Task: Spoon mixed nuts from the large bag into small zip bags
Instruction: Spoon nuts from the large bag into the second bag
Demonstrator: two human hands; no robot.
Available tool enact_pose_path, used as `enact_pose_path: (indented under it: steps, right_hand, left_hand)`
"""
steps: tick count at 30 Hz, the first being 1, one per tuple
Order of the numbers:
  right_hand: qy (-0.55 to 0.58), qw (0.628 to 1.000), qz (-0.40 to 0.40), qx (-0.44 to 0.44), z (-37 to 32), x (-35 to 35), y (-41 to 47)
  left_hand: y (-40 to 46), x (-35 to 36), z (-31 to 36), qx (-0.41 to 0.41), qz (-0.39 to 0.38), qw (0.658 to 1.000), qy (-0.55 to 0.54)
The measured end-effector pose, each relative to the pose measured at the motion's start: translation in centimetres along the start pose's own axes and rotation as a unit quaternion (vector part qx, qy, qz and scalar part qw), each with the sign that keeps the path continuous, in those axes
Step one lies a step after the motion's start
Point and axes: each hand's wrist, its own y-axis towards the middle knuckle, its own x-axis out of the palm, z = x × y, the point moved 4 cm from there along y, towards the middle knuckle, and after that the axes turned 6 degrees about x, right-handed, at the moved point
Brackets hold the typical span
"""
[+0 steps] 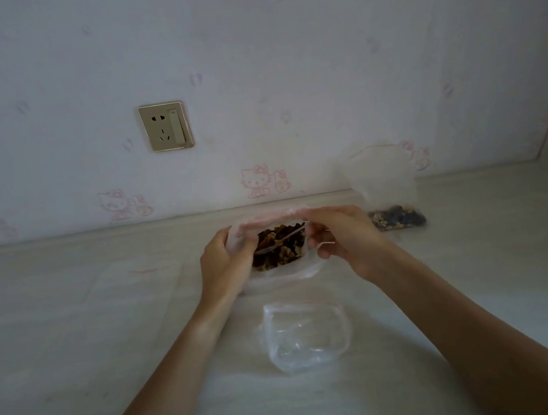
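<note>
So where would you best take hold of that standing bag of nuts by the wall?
Probably the empty upper part of the standing bag, coming from above: it stands upright, with the nuts settled at the bottom, so gripping high keeps the load hanging low.

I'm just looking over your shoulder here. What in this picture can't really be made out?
Head view only:
- Lower part of the large bag: hidden behind the left hand and right hand.
- Spoon: only a pale strip shows across the nuts; its ends are covered by the hands.
- Standing bag by the wall: blurred, its contents unclear.
- Flat zip bag on the left: nearly invisible against the table.
</note>
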Motion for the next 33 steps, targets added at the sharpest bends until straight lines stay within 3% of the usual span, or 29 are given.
enact_pose_path:
  steps: [5,11,19,23,33]
  right_hand:
    - [0.0,1.0,-0.006,-0.021,1.0,1.2,0.1]
    - [-0.112,0.976,0.088,-0.165,-1.1,-0.1,-0.6]
    - [-0.088,0.993,0.043,-0.069,0.5,0.0,-0.8]
    - [-0.056,0.996,0.058,-0.037,1.4,0.4,-1.1]
    - [-0.052,0.986,0.114,-0.107,2.5,1.7,-1.1]
  left_hand:
    - [-0.3,0.1,0.1,0.048,0.031,0.998,0.022]
    - [-0.4,-0.2,0.1,0.067,0.045,0.997,0.019]
    - [-0.6,-0.1,0.4,0.077,0.027,0.997,0.006]
    - [-0.6,-0.1,0.4,0.083,0.021,0.996,0.005]
    - [-0.5,0.0,0.3,0.089,0.022,0.996,0.007]
